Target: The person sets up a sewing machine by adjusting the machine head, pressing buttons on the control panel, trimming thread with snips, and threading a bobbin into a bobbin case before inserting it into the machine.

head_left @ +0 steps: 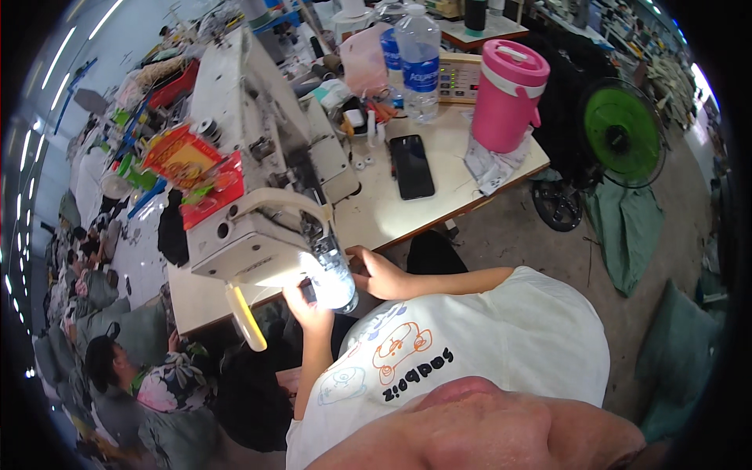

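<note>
1. A person in a white printed T-shirt (501, 337) sits at a sewing table (407, 211), both hands raised to the head of a white industrial sewing machine (258, 157).
2. The left hand (307, 309) curls its fingers up around the lower end of a clear, shiny plastic piece (333, 278) at the machine's needle end; how tightly they close cannot be told.
3. The right hand (380, 272) lies just right of that piece, fingers bent toward it; whether they grip it is hidden.
4. The clear piece stands roughly upright, its long axis running from the left fingers up toward the machine's head.
5. A yellow lever (244, 316) hangs just left of the left fingers, slanting down.
6. Beyond the right fingers the tabletop lies open as far as a black phone (411, 166); the table's near edge passes right beside the right hand.
7. Farther off stand a water bottle (417, 63) and a pink jug (507, 95), well apart from both hands.
8. Another person (125, 376) sits below the left fingers, at the lower left.
</note>
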Action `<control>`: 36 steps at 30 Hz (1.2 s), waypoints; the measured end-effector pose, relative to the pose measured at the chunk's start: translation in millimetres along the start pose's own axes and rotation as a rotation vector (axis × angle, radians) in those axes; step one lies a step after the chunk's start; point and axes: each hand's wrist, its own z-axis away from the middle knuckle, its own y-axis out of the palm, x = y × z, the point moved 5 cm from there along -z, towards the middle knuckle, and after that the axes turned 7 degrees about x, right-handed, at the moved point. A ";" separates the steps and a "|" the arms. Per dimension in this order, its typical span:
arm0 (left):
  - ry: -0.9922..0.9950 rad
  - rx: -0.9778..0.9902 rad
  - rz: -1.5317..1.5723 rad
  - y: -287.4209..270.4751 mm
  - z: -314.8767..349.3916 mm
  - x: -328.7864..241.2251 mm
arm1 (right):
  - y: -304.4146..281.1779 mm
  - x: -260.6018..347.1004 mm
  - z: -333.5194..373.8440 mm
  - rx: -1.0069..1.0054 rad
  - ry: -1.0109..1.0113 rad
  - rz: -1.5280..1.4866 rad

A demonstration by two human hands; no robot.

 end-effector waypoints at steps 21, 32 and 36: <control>-0.106 0.131 0.291 -9.7 45.2 -60.9 | 7.1 67.0 34.7 0.281 0.004 -0.277; -0.171 0.247 0.197 -18.7 26.8 -59.1 | 10.7 33.9 26.3 0.123 -0.028 -0.376; -0.234 0.208 0.308 -13.2 31.3 -57.3 | 9.7 32.1 25.7 0.063 -0.086 -0.293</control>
